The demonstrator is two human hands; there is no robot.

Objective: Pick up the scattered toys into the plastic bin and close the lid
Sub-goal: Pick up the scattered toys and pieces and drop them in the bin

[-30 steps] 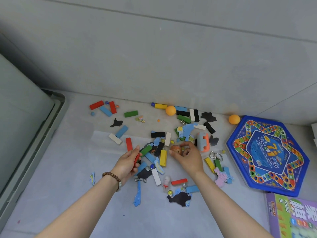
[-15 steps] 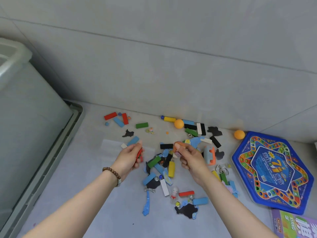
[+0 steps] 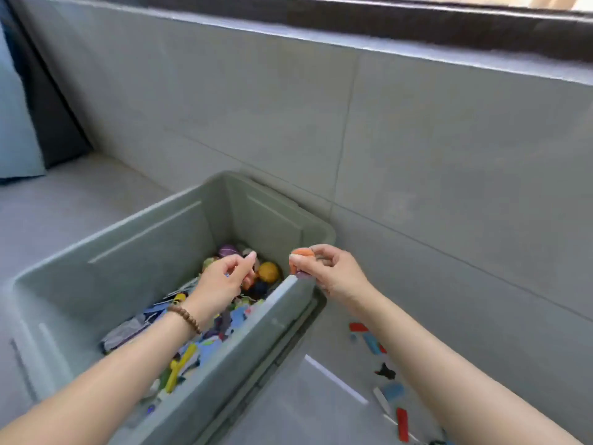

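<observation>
The grey-green plastic bin (image 3: 154, 239) stands open on the floor and holds several mixed toys, among them a yellow ball (image 3: 269, 272). My left hand (image 3: 221, 281) hovers inside the bin above the toys, palm down, thumb apart from the fingers, with nothing clearly in it. My right hand (image 3: 327, 271) is at the bin's near right corner, just over the rim, pinching a small orange toy (image 3: 300, 253). Scattered toys still lie on the floor to the right: a red block (image 3: 357, 327), a blue block (image 3: 372, 343), a black piece (image 3: 385, 371) and another red block (image 3: 402, 428).
A grey tiled wall (image 3: 417, 139) rises close behind the bin, with a dark ledge (image 3: 417, 24) at its top. Blue fabric (image 3: 16, 123) hangs at the far left. A clear sheet (image 3: 333, 377) lies on the floor beside the bin.
The view has swung left from the toy pile to the bin. Both hands moved over the bin; the left hand's red block is no longer seen in it, the right still holds the orange toy.
</observation>
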